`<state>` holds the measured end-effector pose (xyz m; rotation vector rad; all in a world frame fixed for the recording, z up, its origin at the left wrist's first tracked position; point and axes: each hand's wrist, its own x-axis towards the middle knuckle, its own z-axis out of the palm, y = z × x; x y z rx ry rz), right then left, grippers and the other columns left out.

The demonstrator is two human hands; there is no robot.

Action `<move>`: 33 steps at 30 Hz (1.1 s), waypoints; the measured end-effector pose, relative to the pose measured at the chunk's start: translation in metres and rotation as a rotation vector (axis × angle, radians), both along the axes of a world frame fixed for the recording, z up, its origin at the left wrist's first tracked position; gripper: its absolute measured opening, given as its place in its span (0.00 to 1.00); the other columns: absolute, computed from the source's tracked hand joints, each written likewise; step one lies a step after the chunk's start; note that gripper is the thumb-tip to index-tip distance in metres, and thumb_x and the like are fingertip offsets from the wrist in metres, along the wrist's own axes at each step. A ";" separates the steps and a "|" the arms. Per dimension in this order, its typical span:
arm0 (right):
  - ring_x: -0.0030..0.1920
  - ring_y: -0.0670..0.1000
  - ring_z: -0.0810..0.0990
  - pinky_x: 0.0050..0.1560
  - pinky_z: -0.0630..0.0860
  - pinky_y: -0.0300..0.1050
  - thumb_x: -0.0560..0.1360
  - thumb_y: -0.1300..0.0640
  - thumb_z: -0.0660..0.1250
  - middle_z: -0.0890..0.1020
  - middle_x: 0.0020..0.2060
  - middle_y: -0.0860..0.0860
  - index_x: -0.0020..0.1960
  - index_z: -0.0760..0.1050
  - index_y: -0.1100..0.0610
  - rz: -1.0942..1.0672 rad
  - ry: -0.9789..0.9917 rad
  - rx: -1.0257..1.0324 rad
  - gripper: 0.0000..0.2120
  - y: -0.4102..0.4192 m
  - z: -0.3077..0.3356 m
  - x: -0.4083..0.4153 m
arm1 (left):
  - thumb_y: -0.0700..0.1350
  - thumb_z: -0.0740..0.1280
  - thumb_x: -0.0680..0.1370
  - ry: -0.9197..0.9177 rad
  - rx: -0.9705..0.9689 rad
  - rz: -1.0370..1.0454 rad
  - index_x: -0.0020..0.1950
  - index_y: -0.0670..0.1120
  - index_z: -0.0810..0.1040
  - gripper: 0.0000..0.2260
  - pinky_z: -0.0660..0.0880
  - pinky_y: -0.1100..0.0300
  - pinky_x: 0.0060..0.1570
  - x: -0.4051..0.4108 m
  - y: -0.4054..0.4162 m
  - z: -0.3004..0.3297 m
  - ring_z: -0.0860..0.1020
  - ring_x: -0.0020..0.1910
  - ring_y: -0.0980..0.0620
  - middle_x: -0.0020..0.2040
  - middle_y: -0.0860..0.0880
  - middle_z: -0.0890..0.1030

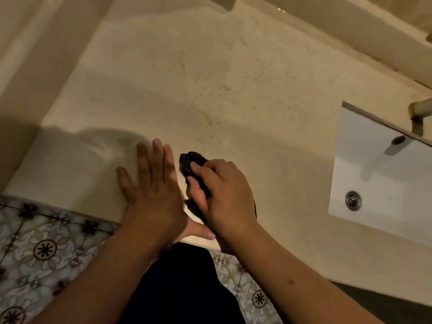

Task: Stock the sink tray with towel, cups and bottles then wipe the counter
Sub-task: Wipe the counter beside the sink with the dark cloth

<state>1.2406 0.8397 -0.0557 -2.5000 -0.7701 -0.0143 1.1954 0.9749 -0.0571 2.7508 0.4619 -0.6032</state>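
Observation:
My right hand (pixel 219 197) grips a dark bunched cloth (pixel 190 163) and presses it on the beige stone counter (pixel 210 78) near the front edge. The cloth sticks out past my fingertips and shows again below my palm. My left hand (pixel 149 183) lies flat on the counter just left of the cloth, fingers spread, thumb reaching under my right wrist. No tray, towel, cups or bottles are in view.
A white rectangular sink (pixel 383 183) with a metal drain (pixel 353 200) is set into the counter at the right, under a tap (pixel 420 108). A wall borders the counter on the left. Patterned floor tiles (pixel 44 249) show below the counter edge.

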 end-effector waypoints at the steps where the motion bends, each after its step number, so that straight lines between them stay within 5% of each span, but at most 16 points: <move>1: 0.45 0.57 0.77 0.42 0.72 0.54 0.79 0.53 0.68 0.81 0.49 0.55 0.60 0.82 0.57 -0.014 -0.026 -0.026 0.13 -0.012 -0.001 0.002 | 0.86 0.48 0.35 -0.004 -0.015 0.005 0.73 0.43 0.22 0.80 0.30 0.34 0.67 0.001 0.000 0.000 0.25 0.74 0.42 0.76 0.44 0.24; 10: 0.52 0.58 0.76 0.48 0.71 0.46 0.81 0.54 0.65 0.77 0.52 0.58 0.62 0.79 0.59 -0.605 0.009 -0.158 0.14 -0.135 0.002 0.027 | 0.84 0.56 0.33 0.140 -0.046 -0.012 0.69 0.44 0.17 0.81 0.33 0.32 0.68 0.006 0.002 0.015 0.17 0.68 0.41 0.70 0.46 0.17; 14: 0.56 0.51 0.75 0.54 0.68 0.39 0.82 0.53 0.61 0.76 0.53 0.49 0.63 0.78 0.58 -0.747 0.040 0.013 0.14 -0.132 0.016 0.032 | 0.85 0.53 0.35 0.161 0.006 -0.058 0.68 0.42 0.17 0.80 0.35 0.29 0.68 0.006 0.002 0.015 0.16 0.66 0.38 0.70 0.43 0.17; 17: 0.53 0.43 0.73 0.53 0.67 0.29 0.82 0.54 0.63 0.76 0.52 0.47 0.62 0.78 0.56 -0.596 0.028 0.180 0.12 -0.092 0.026 0.023 | 0.86 0.52 0.36 0.117 -0.001 -0.059 0.68 0.45 0.16 0.79 0.32 0.29 0.67 0.004 0.002 0.013 0.16 0.67 0.40 0.70 0.44 0.17; 24: 0.48 0.58 0.75 0.42 0.73 0.53 0.80 0.53 0.67 0.79 0.52 0.56 0.62 0.80 0.56 -0.059 -0.015 -0.122 0.13 -0.056 0.013 -0.011 | 0.86 0.50 0.32 0.067 0.047 -0.016 0.67 0.52 0.15 0.78 0.31 0.35 0.68 0.003 0.003 0.008 0.16 0.67 0.46 0.68 0.50 0.14; 29: 0.50 0.59 0.75 0.43 0.71 0.52 0.81 0.51 0.64 0.79 0.53 0.55 0.63 0.79 0.54 -0.117 -0.012 -0.229 0.13 -0.103 0.018 -0.007 | 0.86 0.60 0.40 0.009 0.011 -0.008 0.78 0.54 0.32 0.76 0.34 0.38 0.73 -0.007 -0.003 0.020 0.27 0.75 0.49 0.79 0.53 0.30; 33: 0.57 0.57 0.73 0.52 0.73 0.55 0.83 0.46 0.58 0.76 0.59 0.54 0.69 0.74 0.52 -0.085 0.148 -0.231 0.19 -0.147 0.033 0.003 | 0.76 0.73 0.50 0.009 0.040 0.037 0.81 0.53 0.49 0.67 0.43 0.38 0.74 -0.012 -0.027 0.042 0.47 0.80 0.47 0.82 0.48 0.49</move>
